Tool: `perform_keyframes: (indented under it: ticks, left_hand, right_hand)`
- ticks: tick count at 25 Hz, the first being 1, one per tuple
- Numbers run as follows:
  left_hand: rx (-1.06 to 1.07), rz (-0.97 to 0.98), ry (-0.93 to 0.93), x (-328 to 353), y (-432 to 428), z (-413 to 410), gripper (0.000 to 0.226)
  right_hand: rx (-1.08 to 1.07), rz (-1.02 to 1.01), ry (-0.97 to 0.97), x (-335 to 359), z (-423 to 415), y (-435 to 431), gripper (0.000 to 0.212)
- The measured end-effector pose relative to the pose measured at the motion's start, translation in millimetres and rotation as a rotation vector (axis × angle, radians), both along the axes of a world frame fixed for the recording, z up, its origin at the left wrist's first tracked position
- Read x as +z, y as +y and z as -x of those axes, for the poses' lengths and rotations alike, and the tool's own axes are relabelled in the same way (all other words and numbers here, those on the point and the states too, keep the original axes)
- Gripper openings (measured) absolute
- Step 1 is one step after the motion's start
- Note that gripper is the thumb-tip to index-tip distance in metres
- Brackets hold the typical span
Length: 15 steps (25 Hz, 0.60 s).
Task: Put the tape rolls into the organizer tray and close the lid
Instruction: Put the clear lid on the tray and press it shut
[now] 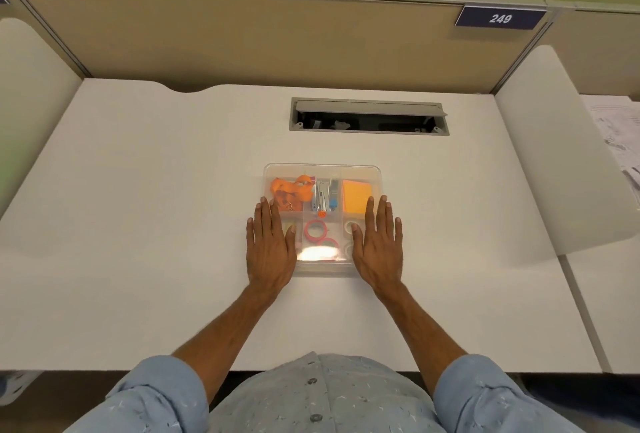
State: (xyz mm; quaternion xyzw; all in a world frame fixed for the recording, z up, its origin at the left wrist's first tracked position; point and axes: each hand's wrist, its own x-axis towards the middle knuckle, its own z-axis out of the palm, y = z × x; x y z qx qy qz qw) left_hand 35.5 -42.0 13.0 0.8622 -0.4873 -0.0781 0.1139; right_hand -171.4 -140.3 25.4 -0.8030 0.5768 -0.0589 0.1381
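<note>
The clear plastic organizer tray (322, 221) sits in the middle of the white surface (138, 224), just in front of the person, with its long axis running left to right and its short sides facing left and right. A transparent lid (322, 169) appears to lie over it already: glare sits on its near part and the contents show through it.

Inside, the pink tape rolls (317, 229) lie in the near middle compartment, and white tape rolls (350, 225) show in the near right compartment, partly hidden. The far row holds an orange lanyard (289, 188) on the left, a metal stapler (322, 198) in the middle and an orange pad of sticky notes (356, 196) on the right. No tape roll is visible loose on the surface.

The left hand (272, 245) rests flat on the left part of the lid, fingers spread and pointing away; the right hand (377, 244) rests likewise on the right part. Neither pinches anything.

By my judgement the rolls are stowed and the task is at its last step: pressing the lid down. Whether it has fully snapped shut cannot be told.
</note>
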Motion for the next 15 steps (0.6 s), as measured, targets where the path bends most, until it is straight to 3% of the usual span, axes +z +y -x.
perform_keyframes:
  ticks: [4,10,15]
  left_hand:
    - [-0.012,-0.066,-0.01,-2,-5,1,0.074]
    - [-0.007,-0.012,0.042,7,-8,0,0.08]
    - [0.031,-0.006,-0.048,17,-12,-9,0.073]
  right_hand:
    - [-0.009,-0.066,-0.064,-3,-1,-5,0.073]
    - [-0.001,-0.119,-0.088,3,0,-7,0.074]
    - [-0.025,-0.095,-0.052,11,2,-11,0.067]
